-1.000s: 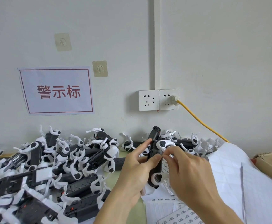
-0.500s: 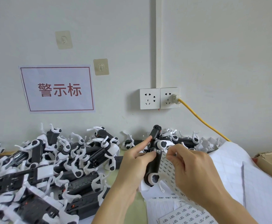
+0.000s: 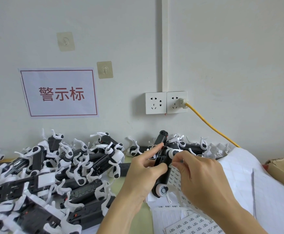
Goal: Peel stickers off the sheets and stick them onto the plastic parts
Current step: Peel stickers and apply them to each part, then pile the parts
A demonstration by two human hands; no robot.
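Centre frame: our left hand (image 3: 143, 173) grips the black plastic part (image 3: 162, 168); right hand (image 3: 200, 176) pinches the sticker sheet (image 3: 175, 179) against it. Risk: sticker creasing if pressed crooked.

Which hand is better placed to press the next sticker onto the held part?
Right. The left hand grips the black part and steadies it, while the right hand has its fingertips at the part's upper end, directly over the sticker sheet.
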